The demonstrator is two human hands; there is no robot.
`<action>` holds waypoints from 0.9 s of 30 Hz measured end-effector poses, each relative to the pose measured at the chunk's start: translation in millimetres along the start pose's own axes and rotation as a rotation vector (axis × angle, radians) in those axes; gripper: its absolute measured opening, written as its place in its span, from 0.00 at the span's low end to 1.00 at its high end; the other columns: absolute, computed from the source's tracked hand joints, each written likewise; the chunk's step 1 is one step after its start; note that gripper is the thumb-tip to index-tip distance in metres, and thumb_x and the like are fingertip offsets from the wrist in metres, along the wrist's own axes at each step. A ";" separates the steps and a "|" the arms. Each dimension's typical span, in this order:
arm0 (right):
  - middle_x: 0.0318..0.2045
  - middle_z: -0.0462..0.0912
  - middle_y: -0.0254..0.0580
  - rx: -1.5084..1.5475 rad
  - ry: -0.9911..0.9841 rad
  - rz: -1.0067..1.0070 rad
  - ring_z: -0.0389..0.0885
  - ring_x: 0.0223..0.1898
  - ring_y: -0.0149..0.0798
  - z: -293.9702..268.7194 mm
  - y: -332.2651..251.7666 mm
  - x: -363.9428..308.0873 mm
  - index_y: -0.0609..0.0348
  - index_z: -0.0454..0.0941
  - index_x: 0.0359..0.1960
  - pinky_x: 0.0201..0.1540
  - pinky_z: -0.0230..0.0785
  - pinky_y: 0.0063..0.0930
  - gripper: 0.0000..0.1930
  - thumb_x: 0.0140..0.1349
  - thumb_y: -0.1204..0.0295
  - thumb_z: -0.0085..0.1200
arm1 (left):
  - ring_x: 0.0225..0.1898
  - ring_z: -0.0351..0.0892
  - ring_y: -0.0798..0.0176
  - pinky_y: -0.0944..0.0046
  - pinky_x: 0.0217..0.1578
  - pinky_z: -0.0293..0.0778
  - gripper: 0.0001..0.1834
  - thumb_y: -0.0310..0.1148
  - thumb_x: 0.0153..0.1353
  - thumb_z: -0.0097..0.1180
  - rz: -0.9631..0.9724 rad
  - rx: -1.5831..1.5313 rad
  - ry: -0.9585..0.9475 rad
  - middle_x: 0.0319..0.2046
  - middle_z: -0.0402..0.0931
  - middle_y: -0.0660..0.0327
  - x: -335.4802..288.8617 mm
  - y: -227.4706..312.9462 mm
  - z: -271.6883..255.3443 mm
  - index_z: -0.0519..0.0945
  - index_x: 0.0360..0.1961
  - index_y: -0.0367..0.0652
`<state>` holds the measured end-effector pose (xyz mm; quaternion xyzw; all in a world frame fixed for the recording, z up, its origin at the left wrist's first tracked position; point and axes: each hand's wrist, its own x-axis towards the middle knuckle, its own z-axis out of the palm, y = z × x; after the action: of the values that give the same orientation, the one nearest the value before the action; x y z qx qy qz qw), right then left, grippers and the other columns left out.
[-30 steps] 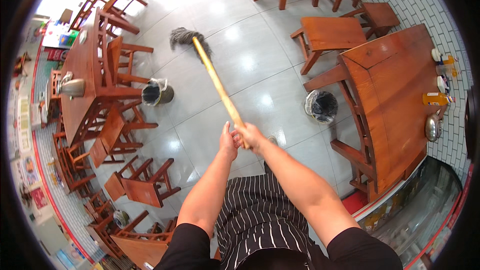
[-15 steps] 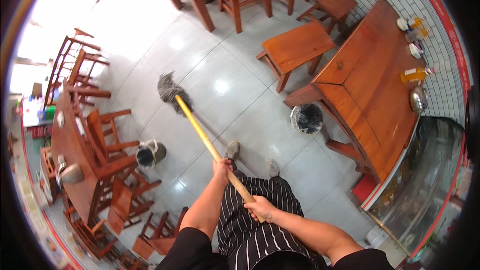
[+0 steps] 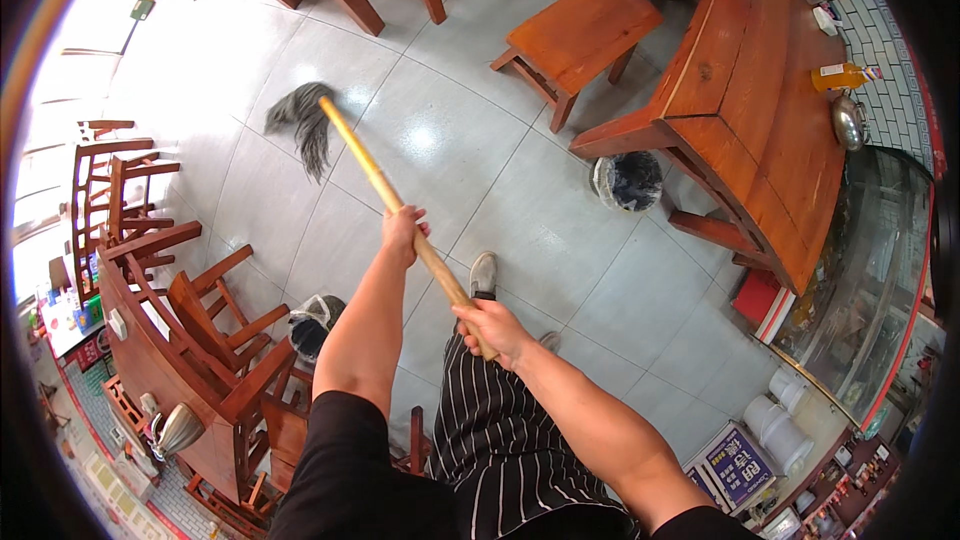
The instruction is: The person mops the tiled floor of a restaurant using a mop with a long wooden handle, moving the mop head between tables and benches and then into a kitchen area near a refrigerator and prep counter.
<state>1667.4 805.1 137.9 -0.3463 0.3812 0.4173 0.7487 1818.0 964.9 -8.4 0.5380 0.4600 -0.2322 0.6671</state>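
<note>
A mop with a long yellow wooden handle (image 3: pixel 362 162) slants from the lower middle up to the left. Its grey string head (image 3: pixel 307 123) lies on the pale tiled floor. My left hand (image 3: pixel 402 232) grips the handle about halfway along. My right hand (image 3: pixel 489 326) grips the handle's near end, just above my striped apron. One of my shoes (image 3: pixel 484 273) shows on the tiles between the two hands.
A wooden bench (image 3: pixel 578 32) and a long wooden table (image 3: pixel 760 110) stand at the upper right, with a lined bin (image 3: pixel 626 180) beside the table's leg. Wooden chairs (image 3: pixel 205 308) and another table crowd the left, with a second bin (image 3: pixel 312 324) near them.
The view has swung, so the mop head now sits further up and left of my hands. My hands have moved apart along the handle, the right one nearer my body.
</note>
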 end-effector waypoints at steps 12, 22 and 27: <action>0.23 0.68 0.31 0.765 -0.046 0.011 0.62 0.18 0.25 -60.7 152.4 -149.8 0.57 0.68 0.51 0.19 0.55 0.18 0.16 0.72 0.59 0.43 | 0.33 0.79 0.52 0.52 0.31 0.78 0.24 0.28 0.56 0.53 0.127 0.772 -0.107 0.39 0.75 0.49 -96.9 -142.9 79.9 0.61 0.54 0.42; 0.24 0.72 0.35 0.312 0.360 0.201 0.68 0.21 0.28 -164.4 441.9 -397.3 0.58 0.69 0.50 0.21 0.60 0.22 0.18 0.70 0.58 0.43 | 0.47 0.79 0.43 0.50 0.47 0.77 0.43 0.41 0.59 0.58 -0.100 1.235 -0.306 0.48 0.76 0.43 -350.1 -460.9 -11.0 0.46 0.66 0.43; 0.31 0.80 0.53 -0.898 0.651 0.283 0.79 0.22 0.49 -168.2 558.6 -522.2 0.59 0.65 0.58 0.23 0.68 0.44 0.22 0.66 0.65 0.52 | 0.40 0.81 0.47 0.46 0.35 0.82 0.31 0.35 0.57 0.59 -0.699 0.944 -0.399 0.42 0.75 0.46 -477.4 -540.0 -50.5 0.57 0.57 0.39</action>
<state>934.9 705.9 396.0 -0.6867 0.4200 0.5063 0.3092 1141.2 754.4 131.7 0.5387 0.3231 -0.7115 0.3149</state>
